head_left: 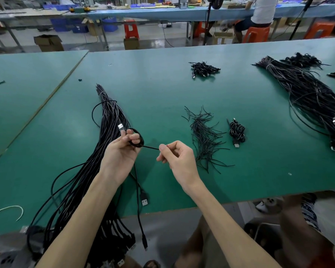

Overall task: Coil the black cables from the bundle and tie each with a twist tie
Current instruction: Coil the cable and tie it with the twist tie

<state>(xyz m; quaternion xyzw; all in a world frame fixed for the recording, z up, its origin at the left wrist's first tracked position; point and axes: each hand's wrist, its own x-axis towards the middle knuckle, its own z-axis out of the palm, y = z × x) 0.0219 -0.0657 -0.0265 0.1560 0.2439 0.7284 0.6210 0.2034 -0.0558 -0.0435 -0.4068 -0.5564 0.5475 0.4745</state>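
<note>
My left hand (pixel 122 149) grips a small coil of black cable (pixel 138 139) above the green table (pixel 162 89), with a silver USB plug (pixel 121 127) sticking up past the fingers. A taut black strand, cable or twist tie I cannot tell, runs from the coil to my right hand (pixel 175 156), which pinches its end between thumb and forefinger. The long bundle of black cables (pixel 106 117) lies under and left of my left hand and hangs over the near edge. A loose heap of black twist ties (pixel 203 136) lies just right of my right hand.
One coiled, tied cable (pixel 237 132) lies right of the twist ties; a pile of tied coils (pixel 203 69) sits farther back. A second big cable bundle (pixel 306 93) fills the right side. A white tie (pixel 8 210) lies at the near left. A person sits at a far bench.
</note>
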